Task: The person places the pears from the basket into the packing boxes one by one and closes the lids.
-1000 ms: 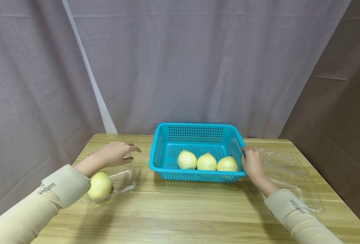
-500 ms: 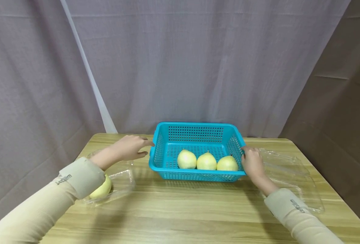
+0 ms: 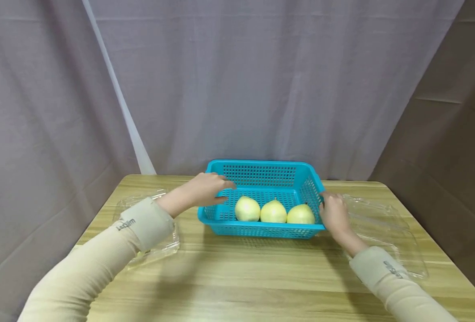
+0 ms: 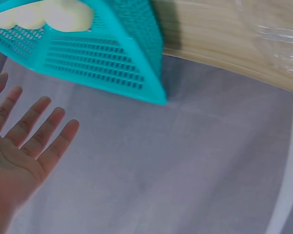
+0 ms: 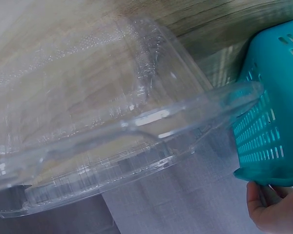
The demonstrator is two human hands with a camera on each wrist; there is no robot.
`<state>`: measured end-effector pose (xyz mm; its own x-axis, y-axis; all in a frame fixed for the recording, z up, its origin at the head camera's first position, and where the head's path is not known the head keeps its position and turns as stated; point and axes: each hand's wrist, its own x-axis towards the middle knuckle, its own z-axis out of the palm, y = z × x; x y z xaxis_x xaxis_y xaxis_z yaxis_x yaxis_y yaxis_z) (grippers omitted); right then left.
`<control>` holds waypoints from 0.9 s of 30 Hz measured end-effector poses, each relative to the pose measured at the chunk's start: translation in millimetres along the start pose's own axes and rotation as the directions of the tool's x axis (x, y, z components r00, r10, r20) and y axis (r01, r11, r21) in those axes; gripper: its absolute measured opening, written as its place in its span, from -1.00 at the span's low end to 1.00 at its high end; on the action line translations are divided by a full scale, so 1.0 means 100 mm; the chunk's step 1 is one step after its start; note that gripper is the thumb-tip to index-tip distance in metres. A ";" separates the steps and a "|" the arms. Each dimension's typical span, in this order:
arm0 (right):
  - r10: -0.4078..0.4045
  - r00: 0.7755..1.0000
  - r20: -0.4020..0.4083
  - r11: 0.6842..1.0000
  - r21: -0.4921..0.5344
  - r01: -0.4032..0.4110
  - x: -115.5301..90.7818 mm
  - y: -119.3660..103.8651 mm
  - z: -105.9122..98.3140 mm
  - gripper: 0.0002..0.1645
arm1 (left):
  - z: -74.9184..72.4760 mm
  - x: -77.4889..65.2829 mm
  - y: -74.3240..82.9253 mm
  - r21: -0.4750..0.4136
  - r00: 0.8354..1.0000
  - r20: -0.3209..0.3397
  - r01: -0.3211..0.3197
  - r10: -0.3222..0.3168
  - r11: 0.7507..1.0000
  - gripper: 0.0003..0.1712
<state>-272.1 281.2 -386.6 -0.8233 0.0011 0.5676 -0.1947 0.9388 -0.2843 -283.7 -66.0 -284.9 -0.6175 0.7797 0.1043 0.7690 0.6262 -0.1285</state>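
A teal perforated plastic basket (image 3: 261, 229) stands at mid-table, with three pale yellow-green pears (image 3: 273, 211) in a row along its front side. My left hand (image 3: 205, 189) hovers over the basket's left end, palm toward it, holding nothing. Its fingers are extended and spread in the left wrist view. On the opposite side, my right hand (image 3: 335, 215) grips the basket's right rim, thumb and fingers round the edge as the right wrist view shows. Under the left forearm lies a clear plastic clamshell box (image 3: 168, 247); the pear in it is almost wholly hidden by the sleeve.
Another clear plastic clamshell box (image 3: 386, 241) lies open on the right of the wooden table (image 3: 237, 286), beside the right forearm. A grey curtain (image 3: 261, 89) hangs right behind the table's back edge.
My left hand has moved rightward from above the left clamshell box to over the basket's left end, and its sleeve now covers the pear there. The right hand has stayed on the rim.
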 end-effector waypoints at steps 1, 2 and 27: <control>-0.004 1.000 -0.001 1.000 -0.007 0.004 0.00 0.00 -0.01 -0.72 | 0.00 0.04 0.02 -0.001 1.000 0.005 0.000 0.000 1.000 -0.62; -0.014 1.000 -0.002 1.000 -0.016 0.014 0.00 0.01 -0.01 -0.72 | 0.00 0.08 0.04 -0.006 1.000 0.011 0.003 -0.003 1.000 -0.61; -0.088 0.975 0.205 0.984 -0.135 0.117 0.06 -0.05 0.00 -0.45 | 0.57 0.54 0.26 -0.237 0.975 0.109 0.216 -0.194 0.947 -0.52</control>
<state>-276.2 276.3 -381.9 -0.8948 -0.1517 0.4200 -0.2158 0.9703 -0.1091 -306.2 -7.8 -339.2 -0.7695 0.6383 0.0186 0.6346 0.7611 0.1346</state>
